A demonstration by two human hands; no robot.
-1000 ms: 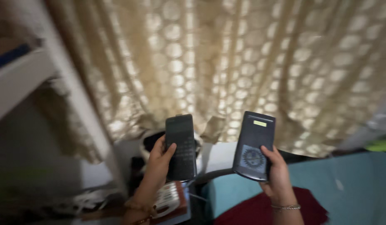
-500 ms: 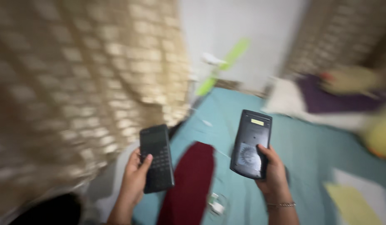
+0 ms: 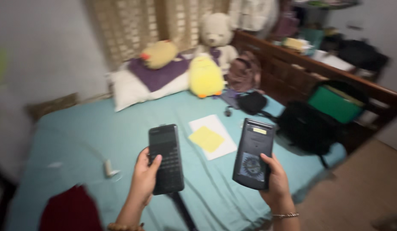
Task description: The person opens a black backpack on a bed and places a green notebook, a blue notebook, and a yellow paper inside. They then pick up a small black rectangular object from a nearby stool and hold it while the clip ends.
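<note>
between hands: calculator, cover

Open stretch of teal bed lies ahead and left of the hands; only a small white object and a dark red cloth sit there, near the lower left. Between the hands: white paper with yellow sheet on it, flat, low. Right side crowded: black backpack, small black pouch, wooden bed rail. Far end blocked by pillow and yellow plush toy. Bare floor lower right.
</note>
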